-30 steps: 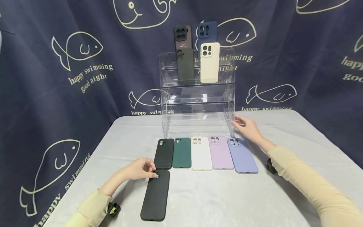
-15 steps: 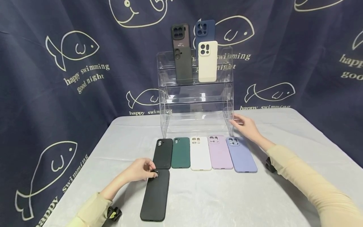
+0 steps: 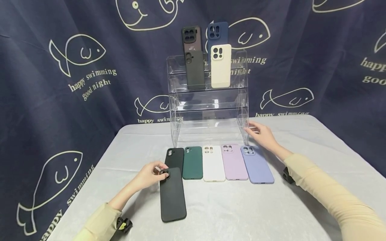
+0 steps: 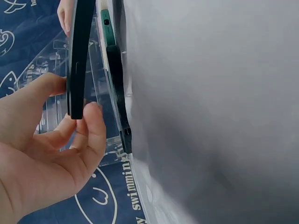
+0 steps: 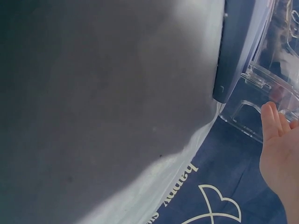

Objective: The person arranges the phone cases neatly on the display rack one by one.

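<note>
My left hand (image 3: 150,174) pinches the top end of a matte black phone case (image 3: 174,197) by its camera cutout. In the left wrist view the same case (image 4: 78,65) is edge-on between thumb and fingers. Its upper end overlaps another black case (image 3: 175,157), leftmost in a row of flat cases. My right hand (image 3: 261,135) holds the right side edge of a clear tiered display rack (image 3: 208,100), thumb to the front; in the right wrist view the fingers (image 5: 269,121) reach onto the clear plastic.
Right of the black case lie green (image 3: 193,163), white (image 3: 214,163), lilac (image 3: 235,162) and periwinkle (image 3: 257,164) cases. On the rack's upper tiers stand a brownish-black case (image 3: 197,42), a dark grey one (image 3: 195,72), a blue one (image 3: 223,31) and a cream one (image 3: 221,70).
My left hand has raised the black phone case off the table and shifted it forward and slightly right, over the lower part of the other black case. The right hand stays at the rack.
</note>
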A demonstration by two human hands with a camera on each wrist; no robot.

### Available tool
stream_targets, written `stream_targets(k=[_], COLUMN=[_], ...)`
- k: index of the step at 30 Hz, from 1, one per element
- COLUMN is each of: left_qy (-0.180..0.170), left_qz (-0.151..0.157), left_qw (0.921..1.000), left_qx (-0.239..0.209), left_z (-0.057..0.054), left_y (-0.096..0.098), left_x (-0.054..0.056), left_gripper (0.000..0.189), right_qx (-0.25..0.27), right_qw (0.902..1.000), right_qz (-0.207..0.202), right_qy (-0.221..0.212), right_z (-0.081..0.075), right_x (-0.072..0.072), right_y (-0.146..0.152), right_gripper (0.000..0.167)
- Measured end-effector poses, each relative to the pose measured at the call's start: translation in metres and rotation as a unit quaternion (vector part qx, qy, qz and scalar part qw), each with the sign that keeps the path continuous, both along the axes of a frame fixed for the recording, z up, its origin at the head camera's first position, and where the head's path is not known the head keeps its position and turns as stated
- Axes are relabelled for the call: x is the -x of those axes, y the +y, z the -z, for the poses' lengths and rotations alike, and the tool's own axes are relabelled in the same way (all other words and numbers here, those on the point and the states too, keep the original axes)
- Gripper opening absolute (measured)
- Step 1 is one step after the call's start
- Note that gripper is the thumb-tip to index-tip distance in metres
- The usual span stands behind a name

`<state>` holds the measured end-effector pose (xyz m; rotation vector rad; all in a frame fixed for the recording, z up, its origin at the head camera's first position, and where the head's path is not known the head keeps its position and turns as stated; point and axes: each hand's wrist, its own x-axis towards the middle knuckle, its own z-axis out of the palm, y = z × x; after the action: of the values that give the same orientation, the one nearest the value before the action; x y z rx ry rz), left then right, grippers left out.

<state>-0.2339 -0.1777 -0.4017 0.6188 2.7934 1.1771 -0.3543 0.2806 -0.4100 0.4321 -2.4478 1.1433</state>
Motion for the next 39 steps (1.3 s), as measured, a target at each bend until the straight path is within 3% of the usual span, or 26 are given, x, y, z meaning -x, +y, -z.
stream_targets(k=[8,15,25,39], left_qy=[-0.074,-0.113,-0.105,-0.043], left_qz=[0.001,0.003,0.017,0.012], left_qw=[0.9929,0.9853,0.9847,0.9855], left_qx=[-0.093,-0.129,-0.138,-0.164], left_z=[-0.006,-0.012,-0.019,-0.039], left_y=[0.01,0.016,0.023,0.04], left_x=[0.006,0.01,0.016,0.022], left_gripper=[0.029,0.039,0.037,0.028], right_qx=[0.0,-0.002,-0.003,-0.008], right_qw=[1.0,1.0,1.0,0.9999], right_qz=[0.001,0.003,0.004,0.007], right_qy=[-0.002,-0.003,0.002,-0.003], right_z=[0.001,0.0,-0.001,-0.001], right_x=[0.0,-0.002,-0.002,-0.002], right_y=[0.0,-0.002,-0.001,-0.002], right_gripper=[0.046,0.045,0.045,0.046])
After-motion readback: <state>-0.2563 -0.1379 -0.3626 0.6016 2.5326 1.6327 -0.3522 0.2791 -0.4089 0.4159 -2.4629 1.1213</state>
